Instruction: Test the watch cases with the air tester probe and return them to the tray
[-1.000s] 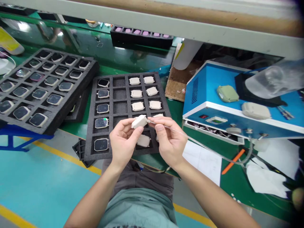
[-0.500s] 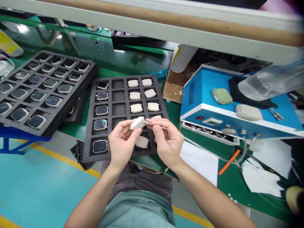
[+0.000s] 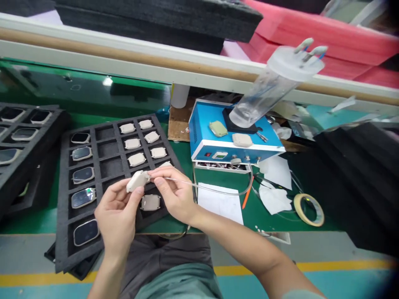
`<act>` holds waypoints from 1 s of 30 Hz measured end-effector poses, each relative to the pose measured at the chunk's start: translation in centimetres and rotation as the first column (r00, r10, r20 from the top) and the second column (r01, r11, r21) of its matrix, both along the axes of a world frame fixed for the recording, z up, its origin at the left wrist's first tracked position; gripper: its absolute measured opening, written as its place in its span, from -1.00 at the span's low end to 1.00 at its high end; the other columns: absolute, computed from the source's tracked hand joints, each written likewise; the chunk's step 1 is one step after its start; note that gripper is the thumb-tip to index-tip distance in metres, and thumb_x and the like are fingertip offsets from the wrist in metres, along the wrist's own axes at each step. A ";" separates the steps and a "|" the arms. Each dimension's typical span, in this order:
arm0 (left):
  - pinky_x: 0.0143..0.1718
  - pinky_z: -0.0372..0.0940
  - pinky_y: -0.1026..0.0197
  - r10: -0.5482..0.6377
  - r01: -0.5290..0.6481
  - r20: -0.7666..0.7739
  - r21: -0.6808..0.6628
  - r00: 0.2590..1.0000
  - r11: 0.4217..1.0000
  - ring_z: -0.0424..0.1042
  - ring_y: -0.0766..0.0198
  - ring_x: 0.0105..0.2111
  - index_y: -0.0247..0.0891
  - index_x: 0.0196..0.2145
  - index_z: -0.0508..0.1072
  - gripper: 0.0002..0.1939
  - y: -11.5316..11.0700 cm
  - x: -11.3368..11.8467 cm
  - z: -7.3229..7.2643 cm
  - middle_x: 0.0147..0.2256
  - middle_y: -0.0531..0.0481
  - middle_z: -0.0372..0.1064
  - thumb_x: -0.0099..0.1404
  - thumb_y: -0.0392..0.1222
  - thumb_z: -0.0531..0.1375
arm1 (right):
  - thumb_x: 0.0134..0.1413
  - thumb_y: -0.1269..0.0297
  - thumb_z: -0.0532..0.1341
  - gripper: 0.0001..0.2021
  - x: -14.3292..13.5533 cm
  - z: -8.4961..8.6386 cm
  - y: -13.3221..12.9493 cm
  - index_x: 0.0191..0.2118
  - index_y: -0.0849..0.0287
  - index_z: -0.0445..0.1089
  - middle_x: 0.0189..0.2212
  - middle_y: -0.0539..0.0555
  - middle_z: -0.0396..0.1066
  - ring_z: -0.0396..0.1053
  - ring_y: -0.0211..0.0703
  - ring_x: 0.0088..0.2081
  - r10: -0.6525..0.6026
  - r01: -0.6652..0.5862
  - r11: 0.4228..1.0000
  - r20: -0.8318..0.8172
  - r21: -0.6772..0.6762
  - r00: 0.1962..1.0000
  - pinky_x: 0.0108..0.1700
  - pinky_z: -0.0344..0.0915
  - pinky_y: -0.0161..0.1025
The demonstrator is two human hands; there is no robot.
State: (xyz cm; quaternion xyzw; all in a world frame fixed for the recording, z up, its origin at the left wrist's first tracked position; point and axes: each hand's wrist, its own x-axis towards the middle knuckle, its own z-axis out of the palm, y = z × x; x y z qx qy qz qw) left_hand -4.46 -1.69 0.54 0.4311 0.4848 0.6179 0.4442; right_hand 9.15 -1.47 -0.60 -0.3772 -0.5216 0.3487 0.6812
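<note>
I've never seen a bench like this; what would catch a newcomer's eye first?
Probably the blue box, right of centre, with a clear cylinder on top. Next, the cream case in the left fingers, with a tube held at its edge by the right fingers. Then the dark tray beneath them, watches in its leftmost column and more cases in the two rightmost.

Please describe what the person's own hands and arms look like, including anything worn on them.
The left hand and right hand are both ungloved, with no ring, watch or wristband showing. The forearms are bare. The edge of a short, muted green sleeve shows on the right arm.
</note>
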 end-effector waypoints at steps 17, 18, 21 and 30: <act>-0.12 0.55 0.32 0.000 -0.001 -0.029 -0.020 1.000 1.000 0.68 0.19 -0.18 -0.28 -0.13 0.62 -0.67 -0.1 0.0 0.2 -0.16 -0.09 0.67 0.17 -0.19 0.53 | 0.38 0.09 0.25 -0.80 0.0 0.3 0.2 -0.20 0.05 0.56 -0.16 0.12 0.61 0.59 -0.07 -0.09 -0.041 0.043 0.998 0.064 -0.038 0.997 -0.04 0.59 -0.10; -0.12 0.55 0.32 -0.004 0.003 -0.028 -0.024 1.000 1.000 0.68 0.19 -0.18 -0.27 -0.13 0.62 -0.67 -0.1 0.0 0.2 -0.16 -0.09 0.67 0.17 -0.19 0.53 | 0.38 0.10 0.25 -0.80 0.0 0.3 0.2 -0.20 0.05 0.57 -0.15 0.12 0.61 0.59 -0.07 -0.09 -0.039 0.042 0.998 0.063 -0.039 0.997 -0.04 0.59 -0.10; -0.11 0.55 0.32 -0.012 0.011 -0.020 -0.024 1.000 1.000 0.68 0.19 -0.17 -0.27 -0.13 0.62 -0.67 0.0 -0.1 0.1 -0.16 -0.09 0.67 0.17 -0.19 0.53 | 0.37 0.12 0.25 -0.82 0.0 0.2 0.3 -0.20 0.04 0.57 -0.15 0.12 0.61 0.59 -0.07 -0.09 -0.038 0.041 0.998 0.063 -0.040 0.997 -0.05 0.59 -0.11; -0.14 0.56 0.27 -0.017 0.016 -0.030 -0.029 0.999 0.999 0.68 0.15 -0.19 -0.27 -0.13 0.61 -0.65 0.0 -0.3 0.0 -0.16 -0.10 0.67 0.16 -0.18 0.54 | 0.37 0.23 0.27 -0.86 -0.1 0.3 0.3 -0.20 0.06 0.59 -0.17 0.11 0.61 0.59 -0.11 -0.12 -0.041 0.041 0.999 0.040 0.001 0.998 -0.08 0.59 -0.17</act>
